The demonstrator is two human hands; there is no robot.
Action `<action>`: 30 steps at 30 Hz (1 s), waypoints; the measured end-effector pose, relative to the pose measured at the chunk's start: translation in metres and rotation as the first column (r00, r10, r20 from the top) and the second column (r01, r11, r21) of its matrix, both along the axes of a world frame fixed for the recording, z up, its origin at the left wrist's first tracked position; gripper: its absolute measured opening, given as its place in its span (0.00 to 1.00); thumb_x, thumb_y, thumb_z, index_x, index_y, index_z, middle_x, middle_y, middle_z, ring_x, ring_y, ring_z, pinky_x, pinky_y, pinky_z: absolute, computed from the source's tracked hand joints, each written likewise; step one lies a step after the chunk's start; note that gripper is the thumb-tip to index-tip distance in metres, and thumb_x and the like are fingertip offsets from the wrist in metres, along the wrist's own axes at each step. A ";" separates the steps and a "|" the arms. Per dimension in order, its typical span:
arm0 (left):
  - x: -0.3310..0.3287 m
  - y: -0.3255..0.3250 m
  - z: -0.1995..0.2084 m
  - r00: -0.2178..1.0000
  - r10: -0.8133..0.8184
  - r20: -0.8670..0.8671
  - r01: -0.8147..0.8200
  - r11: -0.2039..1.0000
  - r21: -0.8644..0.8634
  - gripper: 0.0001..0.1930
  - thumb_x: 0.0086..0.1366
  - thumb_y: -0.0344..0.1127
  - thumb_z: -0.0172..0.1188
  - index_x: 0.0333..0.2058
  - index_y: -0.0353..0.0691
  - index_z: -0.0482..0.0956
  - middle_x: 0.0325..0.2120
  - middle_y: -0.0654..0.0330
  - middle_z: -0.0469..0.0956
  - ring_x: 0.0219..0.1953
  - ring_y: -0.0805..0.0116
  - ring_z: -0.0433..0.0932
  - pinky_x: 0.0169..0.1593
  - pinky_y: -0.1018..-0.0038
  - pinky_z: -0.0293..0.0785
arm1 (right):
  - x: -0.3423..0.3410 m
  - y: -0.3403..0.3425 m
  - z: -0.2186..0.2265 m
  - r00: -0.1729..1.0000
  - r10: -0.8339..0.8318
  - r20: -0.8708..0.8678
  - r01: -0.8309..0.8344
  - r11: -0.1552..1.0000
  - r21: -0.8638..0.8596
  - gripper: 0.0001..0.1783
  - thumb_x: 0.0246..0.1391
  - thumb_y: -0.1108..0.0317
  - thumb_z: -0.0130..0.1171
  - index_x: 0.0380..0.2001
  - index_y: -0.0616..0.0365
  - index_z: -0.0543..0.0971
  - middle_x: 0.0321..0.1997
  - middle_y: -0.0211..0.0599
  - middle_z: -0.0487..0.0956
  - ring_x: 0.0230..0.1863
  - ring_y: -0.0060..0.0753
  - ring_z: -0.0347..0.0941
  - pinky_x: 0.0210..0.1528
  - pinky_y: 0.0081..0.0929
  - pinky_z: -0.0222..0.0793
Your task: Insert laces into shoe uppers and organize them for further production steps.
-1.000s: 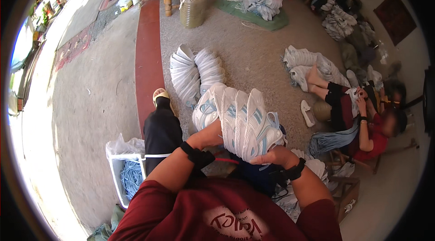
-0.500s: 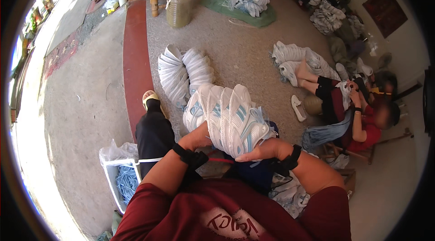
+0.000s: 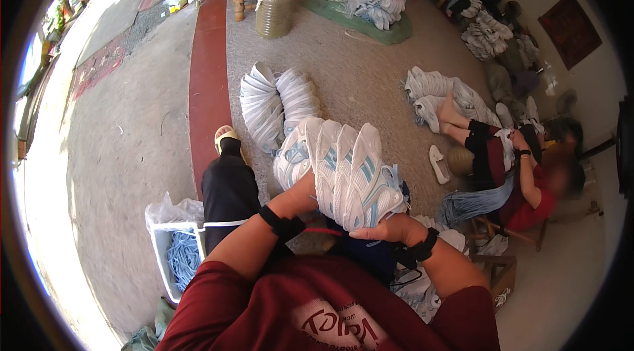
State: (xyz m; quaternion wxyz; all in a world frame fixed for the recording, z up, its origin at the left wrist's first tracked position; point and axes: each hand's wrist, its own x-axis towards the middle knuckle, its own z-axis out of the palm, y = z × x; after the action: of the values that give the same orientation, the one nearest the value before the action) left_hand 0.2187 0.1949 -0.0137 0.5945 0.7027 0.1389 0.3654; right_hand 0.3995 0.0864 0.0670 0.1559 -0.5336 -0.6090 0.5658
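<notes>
A row of white shoe uppers (image 3: 345,169) with light blue trim, nested one over another, is held up in front of my lap. My left hand (image 3: 305,191) supports it from the left, its fingers hidden behind the uppers. At the lower right end, my right hand (image 3: 388,227) grips the edge of the row, thumb along the near side. Light blue laces stick out at the right end. Just beyond, two curved stacks of similar uppers (image 3: 263,108) lie on the floor.
At my left stands a white basket (image 3: 158,260) of blue laces (image 3: 183,260). A large bottle (image 3: 275,11) stands ahead. On the right, a seated person (image 3: 528,179) handles a white piece, near more stacked uppers (image 3: 439,87) and a white shoe (image 3: 438,164).
The whole view has shifted slightly, moving the scene to the right in the picture. Both hands still hold the row of shoe uppers, its right end tilted a little differently.
</notes>
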 end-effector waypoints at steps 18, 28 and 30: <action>-0.012 0.000 0.005 0.988 -0.152 -0.014 0.153 0.988 0.009 0.30 0.50 0.33 0.66 0.53 0.36 0.67 0.53 0.51 0.67 0.56 0.55 0.64 0.60 0.66 0.54 | 0.014 0.006 -0.002 0.990 -0.054 -0.131 0.033 0.987 -0.155 0.50 0.30 0.57 0.75 0.57 0.60 0.61 0.58 0.39 0.64 0.59 0.36 0.59 0.61 0.28 0.52; -0.011 0.005 0.002 0.986 -0.153 -0.070 0.156 0.987 0.028 0.28 0.50 0.32 0.65 0.51 0.37 0.69 0.52 0.51 0.67 0.57 0.56 0.63 0.61 0.65 0.55 | 0.007 0.015 0.004 0.982 0.141 0.123 -0.124 0.983 -0.136 0.48 0.36 0.45 0.68 0.57 0.58 0.62 0.61 0.44 0.62 0.63 0.43 0.54 0.64 0.31 0.46; -0.011 0.005 0.004 0.992 -0.126 0.003 0.126 0.991 -0.033 0.30 0.48 0.32 0.65 0.52 0.37 0.68 0.54 0.51 0.66 0.58 0.55 0.61 0.62 0.65 0.52 | 0.007 0.017 0.004 0.971 0.185 0.151 -0.163 0.976 -0.147 0.48 0.35 0.43 0.67 0.57 0.57 0.63 0.61 0.45 0.62 0.63 0.45 0.54 0.65 0.32 0.45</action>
State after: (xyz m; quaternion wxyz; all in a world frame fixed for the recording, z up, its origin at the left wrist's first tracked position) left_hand 0.2079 0.1996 -0.0097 0.6281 0.6999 0.1001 0.3251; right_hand 0.4067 0.1032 0.0709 0.0189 -0.5319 -0.6251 0.5709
